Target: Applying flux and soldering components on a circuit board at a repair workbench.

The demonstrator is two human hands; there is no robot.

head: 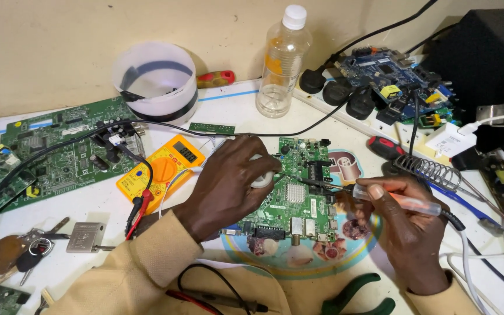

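Soldering iron [403,202] lay pinched in the right hand [406,233], fingers closed round its clear handle, the safe place to hold; light and stiff, long axis crosswise, tip pointing left onto the green circuit board [298,198]. Left hand [228,184] curled shut over a small white object [262,178] at the board's edge

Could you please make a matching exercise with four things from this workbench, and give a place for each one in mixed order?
Things:
1. multimeter
2. plastic bottle
3. soldering iron
4. pliers

Places:
A. held in the right hand
B. standing upright by the wall
C. lying at the near edge, green handles
D. left of the left hand, beside a green board

Pairs: 1-D, 2-B, 3-A, 4-C
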